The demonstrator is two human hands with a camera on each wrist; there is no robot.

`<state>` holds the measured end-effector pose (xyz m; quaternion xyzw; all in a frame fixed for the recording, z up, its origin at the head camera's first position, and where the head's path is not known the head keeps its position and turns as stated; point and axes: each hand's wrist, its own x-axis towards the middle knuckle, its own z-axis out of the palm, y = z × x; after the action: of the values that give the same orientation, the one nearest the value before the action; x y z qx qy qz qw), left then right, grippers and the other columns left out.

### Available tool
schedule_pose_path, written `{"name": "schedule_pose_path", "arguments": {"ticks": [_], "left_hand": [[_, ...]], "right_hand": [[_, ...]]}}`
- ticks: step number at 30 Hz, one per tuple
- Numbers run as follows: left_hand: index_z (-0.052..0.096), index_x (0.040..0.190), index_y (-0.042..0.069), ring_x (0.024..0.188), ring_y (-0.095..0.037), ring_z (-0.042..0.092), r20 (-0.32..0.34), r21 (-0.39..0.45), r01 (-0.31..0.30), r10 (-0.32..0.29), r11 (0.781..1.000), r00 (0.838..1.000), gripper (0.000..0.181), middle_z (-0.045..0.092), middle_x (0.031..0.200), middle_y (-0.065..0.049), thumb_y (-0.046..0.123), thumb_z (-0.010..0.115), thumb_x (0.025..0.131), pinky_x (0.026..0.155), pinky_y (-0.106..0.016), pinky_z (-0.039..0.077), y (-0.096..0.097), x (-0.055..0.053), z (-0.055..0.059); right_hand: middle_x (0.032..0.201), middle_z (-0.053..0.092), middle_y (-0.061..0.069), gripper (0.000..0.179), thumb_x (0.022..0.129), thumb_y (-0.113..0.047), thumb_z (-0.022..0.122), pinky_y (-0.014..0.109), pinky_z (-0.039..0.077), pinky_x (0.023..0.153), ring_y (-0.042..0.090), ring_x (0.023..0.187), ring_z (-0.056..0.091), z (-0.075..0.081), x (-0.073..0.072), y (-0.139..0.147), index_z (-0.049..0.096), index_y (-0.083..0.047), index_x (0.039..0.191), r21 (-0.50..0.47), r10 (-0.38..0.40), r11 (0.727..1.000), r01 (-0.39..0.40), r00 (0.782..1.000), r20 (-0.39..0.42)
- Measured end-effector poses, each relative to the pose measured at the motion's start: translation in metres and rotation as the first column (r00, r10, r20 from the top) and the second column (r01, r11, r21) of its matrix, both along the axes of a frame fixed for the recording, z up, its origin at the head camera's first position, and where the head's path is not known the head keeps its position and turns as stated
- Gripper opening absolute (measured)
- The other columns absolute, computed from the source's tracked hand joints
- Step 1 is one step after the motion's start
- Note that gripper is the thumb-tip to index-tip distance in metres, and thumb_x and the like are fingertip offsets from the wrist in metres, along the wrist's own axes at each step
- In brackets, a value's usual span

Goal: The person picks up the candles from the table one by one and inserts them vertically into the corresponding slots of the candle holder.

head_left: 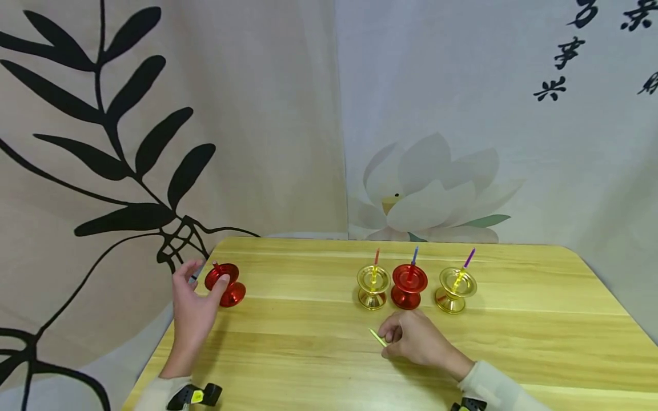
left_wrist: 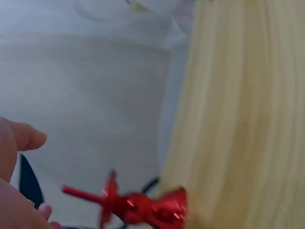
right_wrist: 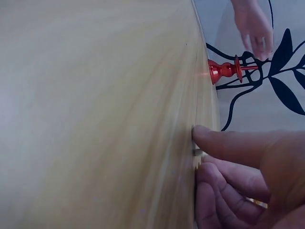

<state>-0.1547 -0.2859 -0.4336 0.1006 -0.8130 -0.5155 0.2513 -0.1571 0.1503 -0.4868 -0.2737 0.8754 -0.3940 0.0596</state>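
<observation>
Near the table's left edge stands a red candle holder (head_left: 231, 285) with a red candle (left_wrist: 82, 193) upright in it. My left hand (head_left: 196, 302) is beside its top, thumb and fingers spread; the left wrist view shows a gap between them and the holder. Low over the table, my right hand (head_left: 416, 339) pinches a thin yellow-green candle (head_left: 377, 337) between thumb and fingers. Behind that hand stand a gold holder (head_left: 372, 299) with a red-tipped candle, a red holder (head_left: 406, 298) with a blue-tipped candle, and a gold holder (head_left: 450, 302) with a purple-tipped candle.
The light wooden table (head_left: 298, 365) ends at the left just past the lone red holder. Behind it hangs a pale curtain (head_left: 277, 114) printed with black leaves, a lotus and characters. Each wrist wears a black strap device.
</observation>
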Motion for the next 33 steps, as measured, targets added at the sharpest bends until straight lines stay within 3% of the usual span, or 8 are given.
{"name": "schedule_pose_path", "arguments": {"ticks": [4,7,10,17,24,28,31,33], "left_hand": [[0.013,0.171,-0.004,0.161,-0.048,0.023,0.142,-0.007,0.044,-0.042,0.999,0.989,0.100,0.025,0.173,-0.030,0.018,0.080,0.100,0.129,-0.065,0.023,-0.016,-0.012,-0.014],[0.001,0.174,-0.002,0.162,-0.049,0.022,0.270,0.006,0.100,-0.098,0.995,0.958,0.111,0.020,0.175,-0.033,0.025,0.081,0.101,0.129,-0.065,0.024,-0.027,-0.022,-0.024],[-0.001,0.174,-0.001,0.161,-0.049,0.027,0.337,0.052,0.145,-0.154,0.988,0.929,0.113,0.023,0.174,-0.034,0.027,0.081,0.102,0.128,-0.063,0.029,-0.035,-0.029,-0.032],[0.009,0.175,0.003,0.155,-0.042,0.038,0.312,0.146,0.183,-0.220,0.972,0.924,0.106,0.033,0.171,-0.030,0.024,0.083,0.102,0.122,-0.055,0.040,-0.039,-0.033,-0.043],[0.013,0.174,0.003,0.152,-0.040,0.043,0.322,0.152,0.176,-0.217,0.972,0.921,0.100,0.038,0.166,-0.030,0.023,0.082,0.103,0.099,-0.018,0.046,-0.037,-0.036,-0.046],[0.014,0.174,0.003,0.153,-0.042,0.041,0.332,0.167,0.199,-0.245,0.966,0.911,0.099,0.038,0.167,-0.030,0.023,0.081,0.104,0.113,-0.036,0.048,-0.032,-0.036,-0.047],[0.014,0.173,0.003,0.155,-0.043,0.038,0.325,0.174,0.215,-0.262,0.961,0.908,0.100,0.037,0.168,-0.029,0.022,0.082,0.103,0.122,-0.055,0.042,-0.027,-0.037,-0.048],[0.015,0.173,0.002,0.155,-0.045,0.037,0.319,0.174,0.227,-0.273,0.958,0.908,0.100,0.036,0.168,-0.030,0.021,0.083,0.102,0.123,-0.059,0.039,-0.024,-0.038,-0.048]], "right_hand": [[0.079,0.069,-0.013,0.030,0.071,-0.008,0.103,0.024,0.057,0.068,-0.002,0.073,0.062,0.000,0.000,-0.001,0.080,-0.014,0.088,0.009,0.001,1.000,0.000,1.000,-0.024],[0.078,0.069,-0.013,0.030,0.070,-0.009,0.104,0.024,0.056,0.068,-0.001,0.073,0.062,0.000,-0.001,-0.001,0.080,-0.015,0.088,0.016,0.004,1.000,-0.004,1.000,-0.026],[0.078,0.068,-0.013,0.030,0.071,-0.008,0.104,0.024,0.056,0.068,-0.001,0.072,0.062,-0.001,-0.001,-0.002,0.080,-0.015,0.087,0.018,0.005,1.000,-0.005,1.000,-0.018],[0.078,0.068,-0.013,0.029,0.071,-0.008,0.104,0.024,0.057,0.068,-0.001,0.072,0.062,0.000,-0.001,-0.001,0.080,-0.014,0.087,0.014,0.004,1.000,-0.004,1.000,-0.013],[0.077,0.067,-0.014,0.029,0.071,-0.008,0.103,0.024,0.056,0.067,-0.001,0.072,0.061,0.002,-0.001,-0.001,0.079,-0.015,0.087,0.023,0.006,1.000,-0.006,1.000,-0.014],[0.076,0.066,-0.015,0.029,0.071,-0.008,0.103,0.024,0.056,0.067,-0.001,0.071,0.061,0.002,-0.001,-0.001,0.079,-0.015,0.086,0.022,0.009,1.000,-0.008,1.000,-0.020],[0.076,0.066,-0.015,0.029,0.071,-0.008,0.103,0.024,0.056,0.067,-0.002,0.071,0.061,0.001,-0.001,-0.001,0.079,-0.014,0.086,0.023,0.010,1.000,-0.010,1.000,-0.024],[0.076,0.066,-0.015,0.029,0.071,-0.008,0.103,0.024,0.056,0.067,-0.002,0.071,0.061,0.001,-0.001,-0.001,0.079,-0.015,0.086,0.023,0.010,1.000,-0.009,1.000,-0.021]]}}
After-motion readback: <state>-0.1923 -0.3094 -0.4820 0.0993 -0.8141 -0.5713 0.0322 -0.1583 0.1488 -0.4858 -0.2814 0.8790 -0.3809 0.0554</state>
